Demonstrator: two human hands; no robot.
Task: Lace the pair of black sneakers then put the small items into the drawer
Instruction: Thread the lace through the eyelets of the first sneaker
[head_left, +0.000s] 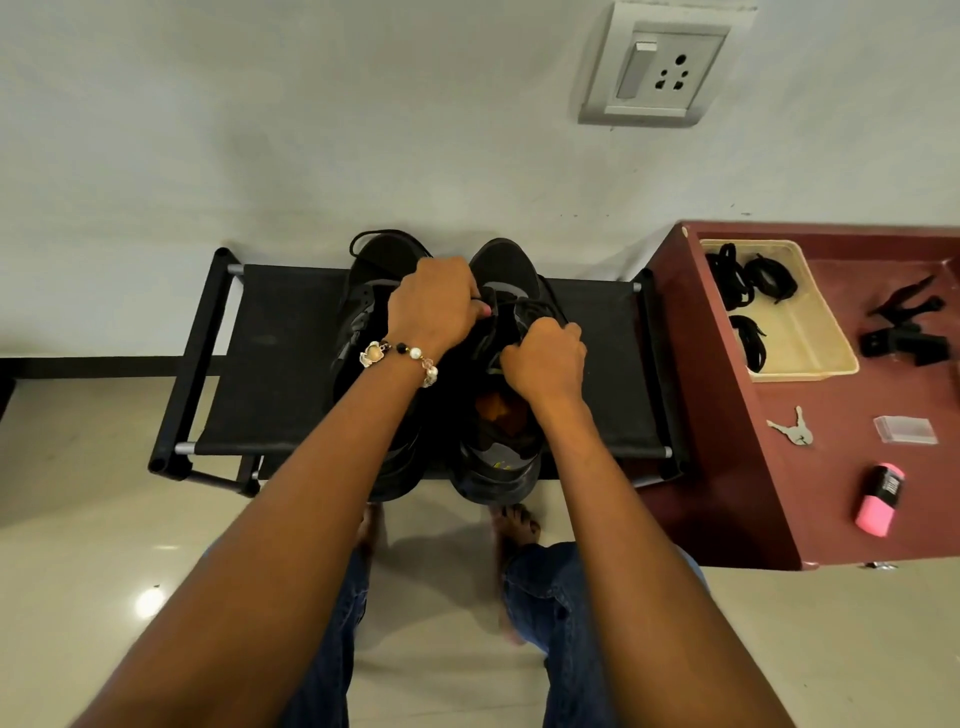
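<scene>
- Black sneakers (506, 457): the pair sits side by side on a black rack (291, 364), right under both hands, toes pointing away toward the wall.
- The shoe on the right is the one being laced. Both hands are on its middle.
- Left hand (434, 304): fingers curled, pinching something dark at the tongue, most likely the lace.
- Right hand (545, 356): curled tight around the lace.
- Off past the right hand, a red cabinet (727, 441) holds keys (792, 428) and a pink thing (880, 499).

Matt cloth rack (291, 364), glossy floor (104, 571), smooth maroon cabinet top (779, 467)
</scene>
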